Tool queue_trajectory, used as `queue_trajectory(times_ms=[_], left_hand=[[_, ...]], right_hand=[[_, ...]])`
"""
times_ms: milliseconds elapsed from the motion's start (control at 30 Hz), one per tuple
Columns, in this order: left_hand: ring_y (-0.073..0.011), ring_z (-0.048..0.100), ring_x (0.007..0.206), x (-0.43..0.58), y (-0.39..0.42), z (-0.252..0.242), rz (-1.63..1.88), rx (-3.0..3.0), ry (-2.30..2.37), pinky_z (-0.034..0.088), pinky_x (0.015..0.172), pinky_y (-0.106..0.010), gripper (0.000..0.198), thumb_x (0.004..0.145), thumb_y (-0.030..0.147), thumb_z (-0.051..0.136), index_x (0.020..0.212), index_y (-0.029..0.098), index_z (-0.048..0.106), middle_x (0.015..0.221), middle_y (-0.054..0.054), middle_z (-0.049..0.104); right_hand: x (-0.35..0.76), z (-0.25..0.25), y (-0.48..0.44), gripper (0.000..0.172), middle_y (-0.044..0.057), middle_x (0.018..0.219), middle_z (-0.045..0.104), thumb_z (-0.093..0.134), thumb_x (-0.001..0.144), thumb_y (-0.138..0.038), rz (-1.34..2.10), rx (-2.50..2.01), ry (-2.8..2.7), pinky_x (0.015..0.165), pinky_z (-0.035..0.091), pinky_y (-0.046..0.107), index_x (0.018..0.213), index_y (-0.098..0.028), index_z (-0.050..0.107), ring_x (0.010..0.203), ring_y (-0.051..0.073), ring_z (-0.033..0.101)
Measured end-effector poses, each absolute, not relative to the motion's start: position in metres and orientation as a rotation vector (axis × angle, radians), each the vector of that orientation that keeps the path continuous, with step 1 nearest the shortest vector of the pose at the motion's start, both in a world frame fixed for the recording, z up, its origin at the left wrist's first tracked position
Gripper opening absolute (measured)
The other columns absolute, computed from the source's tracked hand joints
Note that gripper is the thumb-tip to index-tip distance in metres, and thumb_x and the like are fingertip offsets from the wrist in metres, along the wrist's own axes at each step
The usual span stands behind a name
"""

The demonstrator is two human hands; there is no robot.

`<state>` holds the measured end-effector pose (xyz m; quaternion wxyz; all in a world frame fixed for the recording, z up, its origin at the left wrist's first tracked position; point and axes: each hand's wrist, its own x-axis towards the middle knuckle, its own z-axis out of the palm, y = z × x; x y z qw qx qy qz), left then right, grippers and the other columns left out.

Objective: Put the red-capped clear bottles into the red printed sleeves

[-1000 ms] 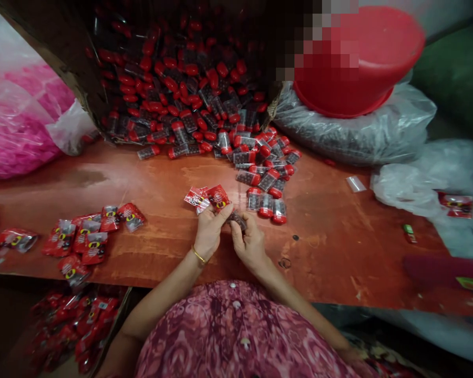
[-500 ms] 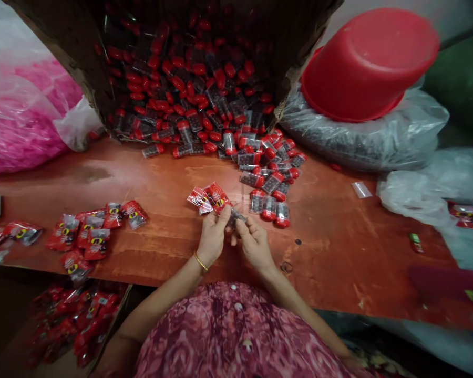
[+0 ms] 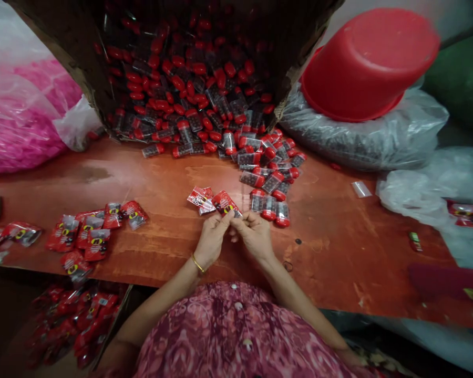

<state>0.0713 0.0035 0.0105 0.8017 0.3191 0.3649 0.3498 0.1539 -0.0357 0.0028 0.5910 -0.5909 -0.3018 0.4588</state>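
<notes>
Above the wooden table, my left hand and my right hand meet in front of my body. Both are closed on a small red printed packet with a yellow and black mark. Its near end is partly hidden by my fingers and thumbs. Just left of it lie flat red and clear packets. To the right of my hands are several clear tubes with red caps, filled with dark balls.
A carton full of red-capped tubes lies on its side at the back. Filled red packets lie at left, with more in a box below the edge. A red bucket sits upside down on a plastic bag.
The red packet has swung clear of the flat packets and now sits between both hands. My right hand has come closer to my left, its fingers curled in.
</notes>
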Motion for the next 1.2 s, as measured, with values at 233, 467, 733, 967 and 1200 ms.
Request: queue_trajectory(times_ms=[233, 467, 733, 967, 1200], left_hand=[[-0.0137, 0.065, 0.071, 0.029, 0.033, 0.017, 0.968, 0.558, 0.929, 0.049, 0.070, -0.025, 0.037, 0.065, 0.051, 0.069, 0.077, 0.016, 0.064, 0.078, -0.004, 0.071], [-0.0134, 0.060, 0.104, -0.041, 0.081, 0.009, 1.565, 0.422, 1.115, 0.046, 0.085, -0.022, 0.052, 0.077, 0.066, 0.038, 0.081, 0.023, 0.066, 0.105, -0.004, 0.069], [-0.0349, 0.041, 0.125, 0.033, 0.067, -0.003, 0.908, 1.835, 1.416, 0.023, 0.105, -0.053, 0.023, 0.058, 0.033, 0.076, 0.079, 0.024, 0.073, 0.120, -0.010, 0.062], [-0.0350, 0.042, 0.125, 0.031, 0.075, -0.016, 0.768, 2.011, 1.468, 0.025, 0.101, -0.058, 0.008, 0.070, 0.031, 0.066, 0.073, 0.027, 0.073, 0.120, -0.008, 0.062], [-0.0301, 0.034, 0.132, 0.038, 0.052, 0.012, 1.019, 2.154, 1.367, 0.016, 0.107, -0.055, 0.017, 0.077, 0.036, 0.060, 0.083, 0.026, 0.072, 0.132, -0.009, 0.052]], right_hand=[[0.170, 0.002, -0.019, 0.039, 0.001, 0.059, 0.058, 0.050, 0.080, -0.054, 0.512, -1.734, -1.247, 0.056, 0.038, 0.025, 0.065, -0.019, 0.056, 0.056, 0.013, 0.050], [0.218, -0.025, -0.032, 0.043, 0.016, 0.121, 0.056, 0.049, 0.084, -0.037, -0.207, -2.321, -1.588, 0.090, 0.028, 0.044, 0.120, -0.014, 0.053, 0.104, 0.029, 0.045], [0.223, -0.044, -0.033, 0.039, 0.013, 0.124, 0.057, 0.042, 0.087, -0.030, -0.306, -2.256, -1.648, 0.096, 0.024, 0.043, 0.121, -0.014, 0.053, 0.112, 0.027, 0.043], [0.215, -0.032, -0.035, 0.028, 0.013, 0.119, 0.060, 0.048, 0.085, -0.030, -0.200, -2.072, -1.524, 0.096, 0.029, 0.046, 0.105, -0.018, 0.062, 0.114, 0.028, 0.046], [0.164, -0.004, -0.019, 0.027, 0.006, 0.090, 0.068, 0.051, 0.083, -0.041, 0.659, -1.504, -1.143, 0.076, 0.046, 0.032, 0.096, -0.020, 0.062, 0.082, 0.018, 0.060]])
